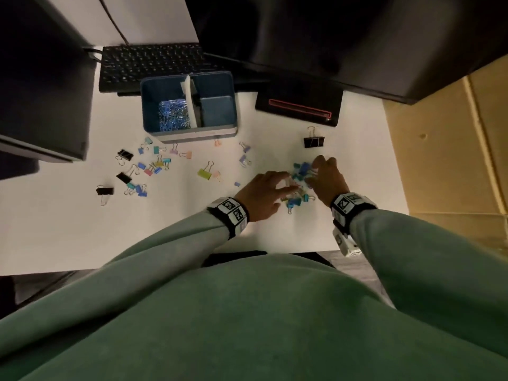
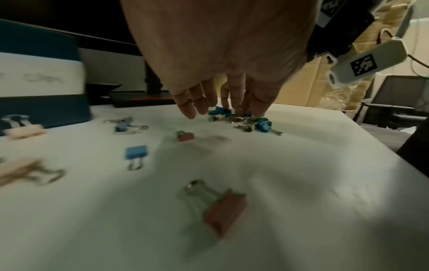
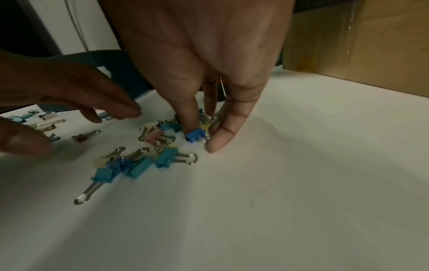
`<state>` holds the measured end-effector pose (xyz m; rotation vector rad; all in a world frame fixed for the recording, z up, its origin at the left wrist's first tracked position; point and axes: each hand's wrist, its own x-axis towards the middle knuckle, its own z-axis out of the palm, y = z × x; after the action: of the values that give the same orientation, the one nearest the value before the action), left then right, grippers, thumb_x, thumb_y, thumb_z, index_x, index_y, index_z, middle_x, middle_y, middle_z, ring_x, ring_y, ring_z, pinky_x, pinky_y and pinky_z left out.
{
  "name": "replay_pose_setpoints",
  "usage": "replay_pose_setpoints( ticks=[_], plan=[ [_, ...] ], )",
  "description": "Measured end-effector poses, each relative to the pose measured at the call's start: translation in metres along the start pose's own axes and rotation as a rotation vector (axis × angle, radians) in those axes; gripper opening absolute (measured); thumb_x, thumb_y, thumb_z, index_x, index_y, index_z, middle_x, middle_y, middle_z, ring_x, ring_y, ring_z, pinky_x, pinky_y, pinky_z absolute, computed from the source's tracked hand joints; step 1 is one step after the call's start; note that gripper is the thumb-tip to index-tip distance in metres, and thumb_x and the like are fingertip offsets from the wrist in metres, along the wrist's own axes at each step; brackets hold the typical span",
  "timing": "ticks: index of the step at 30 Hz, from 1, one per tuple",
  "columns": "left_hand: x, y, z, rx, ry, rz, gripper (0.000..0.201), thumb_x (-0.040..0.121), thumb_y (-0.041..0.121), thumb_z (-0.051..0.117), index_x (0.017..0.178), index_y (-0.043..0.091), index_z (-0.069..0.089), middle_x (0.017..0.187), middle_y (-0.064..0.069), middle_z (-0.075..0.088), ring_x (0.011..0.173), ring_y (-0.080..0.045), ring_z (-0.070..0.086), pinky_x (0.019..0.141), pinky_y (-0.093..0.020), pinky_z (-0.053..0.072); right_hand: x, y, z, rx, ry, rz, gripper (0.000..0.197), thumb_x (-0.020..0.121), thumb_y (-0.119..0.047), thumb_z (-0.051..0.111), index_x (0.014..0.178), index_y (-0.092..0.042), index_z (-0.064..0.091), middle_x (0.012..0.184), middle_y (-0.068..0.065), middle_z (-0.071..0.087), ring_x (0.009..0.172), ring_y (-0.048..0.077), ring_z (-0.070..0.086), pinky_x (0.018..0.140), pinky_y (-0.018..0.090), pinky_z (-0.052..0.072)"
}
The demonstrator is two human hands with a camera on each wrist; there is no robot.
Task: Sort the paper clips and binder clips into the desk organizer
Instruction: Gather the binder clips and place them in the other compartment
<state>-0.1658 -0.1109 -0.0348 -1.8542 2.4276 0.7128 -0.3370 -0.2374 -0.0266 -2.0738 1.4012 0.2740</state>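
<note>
A blue desk organizer [image 1: 220, 78] stands at the back of the white desk, with blue paper clips [image 1: 173, 114] heaped in its left compartment. Both hands meet over a pile of small binder clips [image 1: 301, 171] at the right. My right hand [image 3: 203, 135] reaches down into the pile and pinches a small blue binder clip [image 3: 194, 137] between fingertips. My left hand [image 3: 76, 117] hovers beside it with fingers spread and holds nothing. In the left wrist view its straight fingers [image 2: 202, 104] point at the pile [image 2: 262, 126]. More coloured and black binder clips [image 1: 154, 166] lie scattered left of centre.
A black keyboard [image 1: 151, 61] lies behind the organizer. A black device with a red outline [image 1: 299, 105] sits at the back right, a large black binder clip [image 1: 314, 141] in front of it. Cardboard [image 1: 439, 149] borders the desk's right edge. Dark monitor stands [image 1: 41, 105] fill the left.
</note>
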Motion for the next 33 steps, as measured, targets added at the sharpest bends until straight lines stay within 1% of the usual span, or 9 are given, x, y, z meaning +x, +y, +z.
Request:
replay_pose_setpoints(
  ticks=[4,6,10,14,17,22,27,30,33],
  plan=[
    [-0.008,-0.012,0.012,0.106,-0.012,0.005,0.059,0.09,0.035,0.056,0.145,0.038,0.036,0.161,-0.007,0.009,0.144,-0.035,0.015,0.115,-0.051,0.022,0.004,0.008,-0.008,-0.023,-0.005,0.074,0.033,0.093,-0.02,0.056,0.121,-0.008,0.045,0.122,0.019,0.044,0.097,0.041,0.058,0.08,0.043,0.051],
    [-0.025,-0.025,0.017,0.127,0.003,0.01,0.057,0.09,0.038,0.053,0.144,0.04,0.035,0.161,-0.009,0.01,0.144,-0.037,0.016,0.115,-0.051,0.02,0.001,0.015,-0.012,-0.007,0.046,0.095,0.034,0.092,-0.02,0.055,0.123,-0.009,0.046,0.124,0.019,0.046,0.103,0.039,0.056,0.083,0.045,0.051],
    [-0.041,-0.04,0.017,0.08,0.133,-0.005,0.043,0.093,0.039,0.047,0.134,0.029,0.054,0.151,-0.011,0.037,0.133,-0.034,0.039,0.106,-0.049,0.036,-0.022,0.02,-0.011,-0.039,0.21,-0.225,0.038,0.088,-0.017,0.062,0.124,-0.013,0.049,0.127,0.012,0.041,0.098,0.029,0.057,0.076,0.038,0.055],
    [-0.01,-0.018,0.012,0.096,0.221,-0.018,0.047,0.09,0.029,0.057,0.137,0.027,0.051,0.139,-0.014,0.049,0.119,-0.036,0.049,0.1,-0.045,0.04,-0.045,0.015,0.011,-0.142,-0.013,-0.416,0.044,0.089,-0.032,0.064,0.129,-0.019,0.049,0.127,0.011,0.046,0.102,0.027,0.059,0.083,0.042,0.057],
    [-0.001,-0.007,0.006,0.126,0.178,-0.049,0.052,0.087,0.031,0.062,0.137,0.031,0.048,0.122,-0.016,0.054,0.105,-0.036,0.051,0.094,-0.045,0.042,-0.051,0.019,0.023,-0.146,-0.066,-0.354,0.038,0.091,-0.031,0.063,0.124,-0.015,0.054,0.126,0.011,0.047,0.103,0.03,0.058,0.084,0.044,0.056],
    [-0.031,-0.024,0.007,0.132,0.207,-0.102,0.044,0.087,0.031,0.06,0.131,0.03,0.053,0.119,-0.012,0.053,0.102,-0.034,0.05,0.091,-0.044,0.038,-0.051,0.037,0.023,-0.157,-0.055,-0.398,0.028,0.094,-0.017,0.059,0.12,-0.007,0.057,0.127,0.014,0.053,0.112,0.032,0.056,0.084,0.047,0.056],
    [-0.044,-0.035,0.011,0.072,0.281,-0.165,0.026,0.088,0.036,0.05,0.104,0.023,0.066,0.117,-0.007,0.055,0.106,-0.03,0.049,0.09,-0.04,0.032,-0.042,0.046,0.012,0.206,0.136,-0.156,0.018,0.093,-0.023,0.059,0.108,-0.013,0.061,0.105,0.006,0.058,0.085,0.021,0.059,0.077,0.038,0.053],
    [-0.016,-0.026,0.006,0.05,0.307,-0.215,0.019,0.086,0.03,0.055,0.091,0.014,0.065,0.094,-0.007,0.061,0.089,-0.029,0.056,0.082,-0.039,0.038,-0.036,0.043,0.008,0.327,0.198,-0.082,0.02,0.089,-0.026,0.066,0.105,-0.016,0.058,0.097,0.005,0.059,0.077,0.018,0.057,0.073,0.039,0.053],
    [0.021,-0.009,-0.006,0.055,0.246,-0.278,0.016,0.081,0.025,0.07,0.085,0.012,0.062,0.08,-0.007,0.061,0.073,-0.028,0.06,0.071,-0.037,0.044,-0.038,0.046,0.005,0.273,0.2,-0.02,0.032,0.086,-0.033,0.07,0.107,-0.016,0.052,0.099,0.002,0.055,0.079,0.017,0.056,0.07,0.033,0.049]
  ],
)
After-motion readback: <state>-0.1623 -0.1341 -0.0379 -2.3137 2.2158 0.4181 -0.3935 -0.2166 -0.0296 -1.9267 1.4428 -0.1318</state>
